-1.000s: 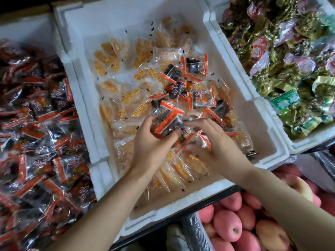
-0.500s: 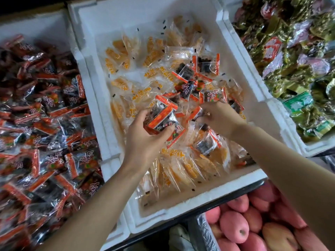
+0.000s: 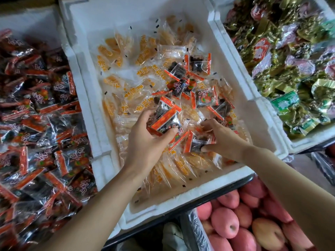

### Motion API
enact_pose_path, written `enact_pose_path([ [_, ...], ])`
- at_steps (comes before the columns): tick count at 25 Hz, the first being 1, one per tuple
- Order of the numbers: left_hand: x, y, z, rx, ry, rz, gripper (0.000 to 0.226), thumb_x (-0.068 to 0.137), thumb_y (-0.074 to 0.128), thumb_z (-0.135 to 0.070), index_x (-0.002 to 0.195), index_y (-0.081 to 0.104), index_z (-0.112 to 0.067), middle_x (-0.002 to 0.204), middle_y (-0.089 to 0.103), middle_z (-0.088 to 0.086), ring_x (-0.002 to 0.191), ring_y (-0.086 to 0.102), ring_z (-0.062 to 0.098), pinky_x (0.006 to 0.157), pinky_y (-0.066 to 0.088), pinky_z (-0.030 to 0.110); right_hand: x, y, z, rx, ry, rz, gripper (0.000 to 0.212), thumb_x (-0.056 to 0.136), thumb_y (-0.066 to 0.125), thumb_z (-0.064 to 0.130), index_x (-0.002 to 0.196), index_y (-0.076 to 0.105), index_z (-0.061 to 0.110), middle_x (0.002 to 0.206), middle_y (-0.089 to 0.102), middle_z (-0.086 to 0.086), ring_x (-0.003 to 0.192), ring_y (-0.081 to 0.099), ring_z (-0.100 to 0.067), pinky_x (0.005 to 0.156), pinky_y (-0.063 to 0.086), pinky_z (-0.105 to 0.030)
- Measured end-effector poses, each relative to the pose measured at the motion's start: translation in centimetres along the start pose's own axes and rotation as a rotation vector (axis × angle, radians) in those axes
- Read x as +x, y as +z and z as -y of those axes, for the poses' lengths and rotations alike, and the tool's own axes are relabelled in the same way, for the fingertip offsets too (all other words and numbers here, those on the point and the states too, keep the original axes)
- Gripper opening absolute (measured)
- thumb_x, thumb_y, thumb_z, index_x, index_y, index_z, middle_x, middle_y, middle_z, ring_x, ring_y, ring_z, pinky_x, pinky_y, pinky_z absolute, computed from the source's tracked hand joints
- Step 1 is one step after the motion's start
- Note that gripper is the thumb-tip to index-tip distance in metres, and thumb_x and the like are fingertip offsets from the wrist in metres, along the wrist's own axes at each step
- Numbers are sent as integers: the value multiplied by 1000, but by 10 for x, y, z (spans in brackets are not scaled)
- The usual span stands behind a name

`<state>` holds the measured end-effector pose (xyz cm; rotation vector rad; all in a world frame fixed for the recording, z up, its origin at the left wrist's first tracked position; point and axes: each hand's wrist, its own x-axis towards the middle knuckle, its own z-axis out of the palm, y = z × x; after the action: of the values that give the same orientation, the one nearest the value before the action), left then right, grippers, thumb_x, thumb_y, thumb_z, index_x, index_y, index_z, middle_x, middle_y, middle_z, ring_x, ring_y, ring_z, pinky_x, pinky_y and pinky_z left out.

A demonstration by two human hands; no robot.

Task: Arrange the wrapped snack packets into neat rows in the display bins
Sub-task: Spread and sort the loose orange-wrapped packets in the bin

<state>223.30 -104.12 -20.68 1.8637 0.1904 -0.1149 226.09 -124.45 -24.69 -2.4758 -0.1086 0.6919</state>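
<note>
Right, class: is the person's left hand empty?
No, the left hand grips several red-edged dark packets over the white foam bin.

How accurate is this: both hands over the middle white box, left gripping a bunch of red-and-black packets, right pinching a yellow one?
Wrong on one point: the head view shows the right hand pinching a red-and-black packet, not a yellow one. The rest stands: both hands are over the middle white box, and the left hand grips a bunch of red-and-black packets.

White characters mark the red-edged packets (image 3: 205,98), too blurred to read.
</note>
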Motion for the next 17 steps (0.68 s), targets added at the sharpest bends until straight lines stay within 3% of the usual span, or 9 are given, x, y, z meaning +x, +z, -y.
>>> enact_pose_path([
  [3,-4,2,1,4,7,2,40,80,76,-19,114,56,-24,92,66,-14,79,63,-7,69,49,8,2,3,-4,-65,15,-48,69,72,79,28,130,44,18,120,54,2,116,44,-17,97,34,-27],
  [5,-5,1,1,-7,3,-9,41,79,76,-19,115,56,-24,92,67,-15,81,64,-6,73,51,11,-3,3,-5,-121,-15,-42,48,72,78,35,111,53,21,102,55,7,100,51,-15,78,40,-21],
  [7,-6,-1,1,-11,6,-25,38,79,76,-20,111,56,-28,92,67,-15,81,64,-5,73,52,13,-12,4,-2,-58,-41,-58,36,74,76,33,96,49,26,85,57,12,79,55,-11,60,37,-13],
  [9,-6,-7,-1,-7,16,-42,35,80,76,-19,108,56,-28,92,67,-14,80,64,-6,69,50,10,-20,0,7,-31,-82,-137,32,76,75,30,90,46,32,73,55,18,67,55,-7,54,36,-10],
  [12,-7,-25,-3,13,37,-60,34,80,76,-18,104,55,-30,91,65,-15,81,62,-8,67,46,6,-33,-14,35,27,-118,-320,31,76,74,26,87,47,36,70,57,23,63,57,2,54,43,-11],
  [14,-12,-46,-3,7,50,-106,39,78,77,-18,103,53,-35,91,65,-19,82,62,-10,70,47,8,-37,-18,63,145,-165,-441,28,76,75,25,89,51,31,74,62,18,63,60,-3,58,46,-17],
  [17,-17,-85,9,4,40,-241,45,74,79,-18,107,51,-31,90,63,-21,82,60,-14,71,46,6,-30,-3,110,375,-223,-444,23,79,72,24,89,51,31,75,63,15,64,63,-4,61,52,-28],
])
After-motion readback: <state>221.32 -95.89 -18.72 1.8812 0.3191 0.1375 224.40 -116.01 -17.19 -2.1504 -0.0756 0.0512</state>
